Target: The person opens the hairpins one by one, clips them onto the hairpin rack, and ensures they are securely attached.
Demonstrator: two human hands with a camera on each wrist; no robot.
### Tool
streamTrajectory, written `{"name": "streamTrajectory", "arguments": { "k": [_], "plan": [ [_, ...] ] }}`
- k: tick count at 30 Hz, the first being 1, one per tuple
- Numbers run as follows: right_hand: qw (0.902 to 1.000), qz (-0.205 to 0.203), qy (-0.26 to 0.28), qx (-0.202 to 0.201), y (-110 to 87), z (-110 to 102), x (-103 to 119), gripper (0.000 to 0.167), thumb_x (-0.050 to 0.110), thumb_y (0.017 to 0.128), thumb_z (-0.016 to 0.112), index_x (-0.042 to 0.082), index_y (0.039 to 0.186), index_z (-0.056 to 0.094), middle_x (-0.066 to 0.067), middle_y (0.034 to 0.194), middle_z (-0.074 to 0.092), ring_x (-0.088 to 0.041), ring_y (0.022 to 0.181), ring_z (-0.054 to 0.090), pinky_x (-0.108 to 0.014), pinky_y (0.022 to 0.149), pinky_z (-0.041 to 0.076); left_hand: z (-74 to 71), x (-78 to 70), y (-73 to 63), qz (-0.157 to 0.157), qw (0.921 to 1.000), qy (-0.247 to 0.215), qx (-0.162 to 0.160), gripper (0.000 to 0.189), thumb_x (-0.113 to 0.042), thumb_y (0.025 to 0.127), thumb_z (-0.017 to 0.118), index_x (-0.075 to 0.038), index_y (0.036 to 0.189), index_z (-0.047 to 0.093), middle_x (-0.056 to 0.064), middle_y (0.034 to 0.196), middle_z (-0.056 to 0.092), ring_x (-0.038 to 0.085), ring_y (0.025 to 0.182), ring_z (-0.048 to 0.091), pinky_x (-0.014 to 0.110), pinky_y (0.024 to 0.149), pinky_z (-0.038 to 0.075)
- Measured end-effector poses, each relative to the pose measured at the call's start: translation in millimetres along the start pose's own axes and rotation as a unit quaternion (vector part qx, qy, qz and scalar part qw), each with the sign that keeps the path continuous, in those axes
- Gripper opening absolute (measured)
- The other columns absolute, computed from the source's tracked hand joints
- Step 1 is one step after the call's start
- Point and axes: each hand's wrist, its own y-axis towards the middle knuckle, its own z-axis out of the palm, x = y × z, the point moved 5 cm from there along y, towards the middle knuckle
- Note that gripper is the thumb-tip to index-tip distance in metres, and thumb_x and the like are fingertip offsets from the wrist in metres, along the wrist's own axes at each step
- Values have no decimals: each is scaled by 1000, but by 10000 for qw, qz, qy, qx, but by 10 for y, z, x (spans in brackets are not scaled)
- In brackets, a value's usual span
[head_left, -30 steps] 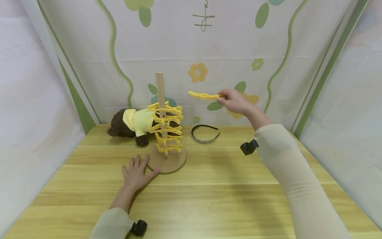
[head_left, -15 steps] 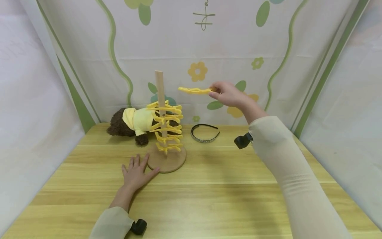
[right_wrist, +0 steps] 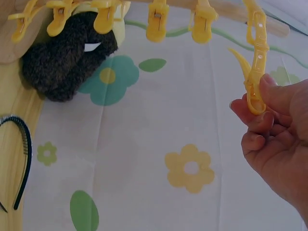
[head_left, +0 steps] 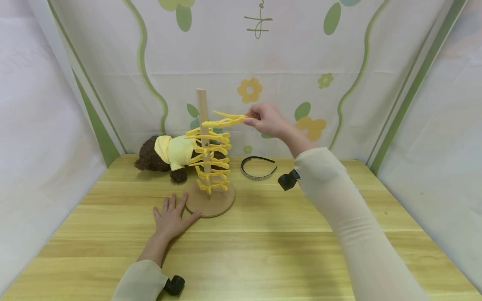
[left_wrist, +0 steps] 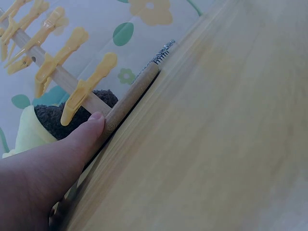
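My right hand (head_left: 269,120) pinches the tail end of a yellow alligator hair clip (head_left: 226,122) between thumb and fingers. Its arms are spread, and the front one overlaps the upper part of the wooden post (head_left: 202,102) in the head view. Below it, several more yellow hair clips (head_left: 216,148) are clamped along the post in a column. The post rises from a round wooden base (head_left: 214,207). My left hand (head_left: 171,219) lies spread on the table at the base's left, its thumb (left_wrist: 94,126) against the base's edge in the left wrist view.
Behind the post a brown plush toy (head_left: 178,151) in a yellow top lies on its side. A glittery black headband (head_left: 257,177) rests on the wooden table (head_left: 263,259), right of the base. A white patterned cloth (head_left: 286,54) hangs at the back.
My right hand has moved left with the hair clip, bringing it to the post, and the clip's arms have spread apart. My left hand has stayed in place.
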Motion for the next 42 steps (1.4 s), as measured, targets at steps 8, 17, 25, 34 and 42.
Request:
{"name": "streamTrajectory", "arguments": {
  "k": [8,17,25,34,42],
  "plan": [
    [9994,-77,326,-21,128,133,153,19,17,86,54,1,92,62,-8,71,53,-17,56,39,-25,50,33,11,-8,8,15,10000,18,-17,88,-71,72,37,-15,138,22,27,137,13,44,123,4,66,84,-7],
    [9987,-136,492,-80,230,199,282,19,16,86,55,-1,90,62,-9,69,54,-14,53,38,-22,48,32,19,-8,8,21,10000,67,-33,89,-72,72,36,-15,138,22,27,137,14,44,123,4,66,85,-7],
    [9988,-150,465,-35,259,231,380,20,18,86,55,0,91,62,-8,66,51,-14,51,36,-21,45,30,11,-21,-2,70,9999,66,-94,88,-71,73,38,-14,138,23,27,136,14,44,123,6,66,85,-6],
    [9988,-136,472,66,232,225,412,23,19,85,55,-2,94,59,-8,66,46,-15,56,36,-23,51,32,21,-3,9,66,9999,124,-75,89,-72,72,36,-14,138,23,27,137,14,44,123,6,66,85,-6],
    [9977,-24,657,191,229,214,411,27,21,84,58,-2,100,58,-9,72,49,-16,60,39,-24,54,34,0,12,-1,27,9999,108,-71,89,-71,73,37,-13,138,22,27,137,14,44,123,5,66,85,-6]
  ]
}}
